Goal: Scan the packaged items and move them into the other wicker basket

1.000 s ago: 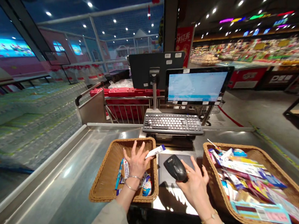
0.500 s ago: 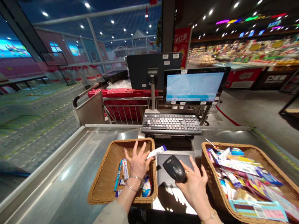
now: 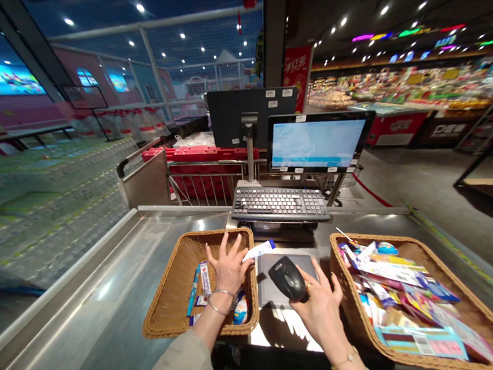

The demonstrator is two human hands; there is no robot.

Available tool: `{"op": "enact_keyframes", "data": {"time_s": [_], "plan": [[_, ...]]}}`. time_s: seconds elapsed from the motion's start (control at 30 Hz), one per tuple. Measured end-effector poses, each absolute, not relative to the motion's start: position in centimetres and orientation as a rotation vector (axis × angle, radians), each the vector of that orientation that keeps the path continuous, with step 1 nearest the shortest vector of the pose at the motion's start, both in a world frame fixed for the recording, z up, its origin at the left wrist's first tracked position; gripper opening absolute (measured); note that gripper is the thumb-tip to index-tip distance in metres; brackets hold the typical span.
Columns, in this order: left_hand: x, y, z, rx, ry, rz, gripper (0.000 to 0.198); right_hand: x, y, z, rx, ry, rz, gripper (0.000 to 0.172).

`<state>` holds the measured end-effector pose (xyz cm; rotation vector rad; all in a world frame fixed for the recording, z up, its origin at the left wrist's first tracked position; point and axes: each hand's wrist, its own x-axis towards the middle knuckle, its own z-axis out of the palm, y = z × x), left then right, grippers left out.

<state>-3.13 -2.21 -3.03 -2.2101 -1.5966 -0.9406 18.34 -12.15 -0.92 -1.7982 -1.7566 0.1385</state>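
My left hand (image 3: pixel 229 268) hovers over the left wicker basket (image 3: pixel 165 309), pinching a slim white-and-blue candy pack (image 3: pixel 259 249) by its near end. Its other fingers are spread, and the pack sticks out past the basket's right rim. In my right hand (image 3: pixel 321 303) is a black barcode scanner (image 3: pixel 287 278), tilted up toward the left above the grey counter plate (image 3: pixel 267 287). Inside the left basket lie a blue pen-like item (image 3: pixel 192 295), a small white-and-purple pack (image 3: pixel 205 279) and a round blue-and-white wrapped sweet (image 3: pixel 240 310); my left wrist partly covers the contents.
To the right, a second wicker basket (image 3: pixel 340 280) holds a heap of packaged sweets (image 3: pixel 395 278). A keyboard (image 3: pixel 278 202) and a lit screen (image 3: pixel 317 143) stand behind the plate. The metal counter (image 3: pixel 104 297) has a raised edge along the left.
The view has swung very slightly to the right. Both hands stay almost where they were, still holding the candy pack and the scanner.
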Motion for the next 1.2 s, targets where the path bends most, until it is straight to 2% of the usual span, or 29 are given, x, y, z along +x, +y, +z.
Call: {"op": "enact_keyframes", "data": {"time_s": [0.5, 0.83, 1.2], "plan": [[-2.0, -2.5, -2.4, -2.213, -1.568, -0.942, 0.017, 19.2, -13.1, -1.3, -1.783, -1.78, 0.102, 0.024], [-0.3, -2.6, -1.0, -2.198, -1.511, -0.958, 0.011, 20.8, -13.2, -2.2, -1.815, -1.732, -0.122, 0.03], [4.5, -1.6, 0.2, -2.277, -1.383, -1.018, 0.017, 24.2, -14.1, -2.0, -1.962, -1.593, -0.299, 0.032]]}}
